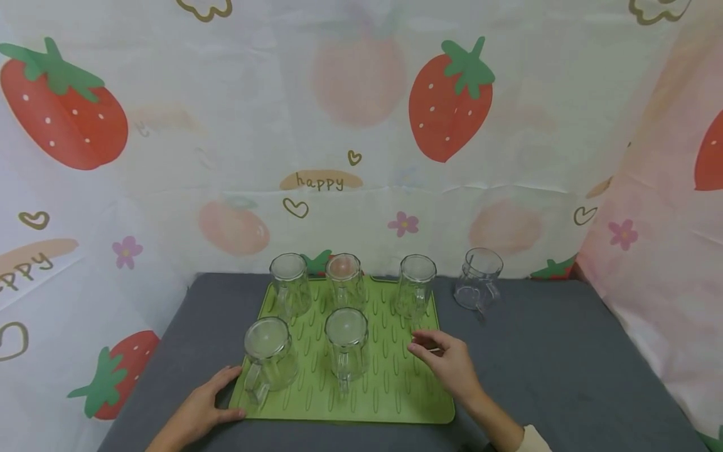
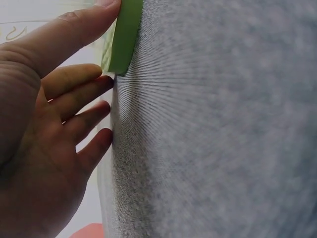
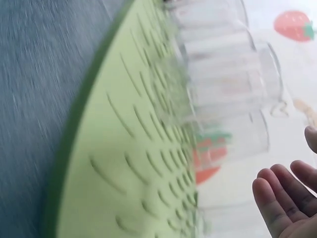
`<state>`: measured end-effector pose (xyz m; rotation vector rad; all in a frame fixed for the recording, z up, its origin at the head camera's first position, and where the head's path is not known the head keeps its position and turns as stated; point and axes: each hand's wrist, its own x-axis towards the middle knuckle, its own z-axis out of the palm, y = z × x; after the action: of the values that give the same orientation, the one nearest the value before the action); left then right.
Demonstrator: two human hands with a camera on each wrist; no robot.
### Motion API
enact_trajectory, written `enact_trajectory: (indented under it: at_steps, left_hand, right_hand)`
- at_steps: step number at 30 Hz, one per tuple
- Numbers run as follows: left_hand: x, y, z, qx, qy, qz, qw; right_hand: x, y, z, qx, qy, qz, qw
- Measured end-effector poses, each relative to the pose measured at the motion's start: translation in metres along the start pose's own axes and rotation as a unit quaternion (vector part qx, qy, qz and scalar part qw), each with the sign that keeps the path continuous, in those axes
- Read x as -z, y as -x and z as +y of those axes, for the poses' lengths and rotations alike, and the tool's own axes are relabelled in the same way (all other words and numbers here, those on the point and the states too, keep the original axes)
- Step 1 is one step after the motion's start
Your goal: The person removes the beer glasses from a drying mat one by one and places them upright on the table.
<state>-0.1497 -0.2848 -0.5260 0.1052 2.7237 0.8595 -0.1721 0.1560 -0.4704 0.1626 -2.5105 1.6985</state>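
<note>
In the head view we see five glass mugs (image 1: 347, 346) on a green mat (image 1: 395, 402), with a sixth mug (image 1: 477, 292) beside it on the grey tabletop (image 1: 565, 364). Our left hand (image 1: 198, 405) lies at the mat's left edge; our right hand (image 1: 446, 361), fingers bent, thumb nearly meeting them, hovers over its right side. A tugged mat or brushing knuckle could, we judge, topple a mug. We read "happy" on the backdrop (image 1: 339, 226), no brand on the glass. In the left wrist view, our thumb touches the mat, fingers loosely extended. In the right wrist view, our parted fingers look empty; blur could hide markings.
</note>
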Motion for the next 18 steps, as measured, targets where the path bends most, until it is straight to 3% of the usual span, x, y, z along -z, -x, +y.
enact_trajectory:
  at_steps: [6, 12, 18]
  left_hand:
    - [0.000, 0.001, 0.000, -0.010, -0.004, 0.004, 0.9999]
    - [0.000, 0.001, 0.000, -0.011, 0.007, -0.008, 0.9999]
    - [0.002, 0.001, 0.000, -0.004, 0.014, -0.019, 0.9997]
  right_hand:
    - [-0.022, 0.007, -0.002, 0.000, -0.019, -0.051, 0.9985]
    - [-0.039, 0.012, -0.002, 0.026, -0.029, -0.107, 0.9935]
    - [-0.053, 0.016, -0.007, 0.046, -0.054, -0.133, 0.9885]
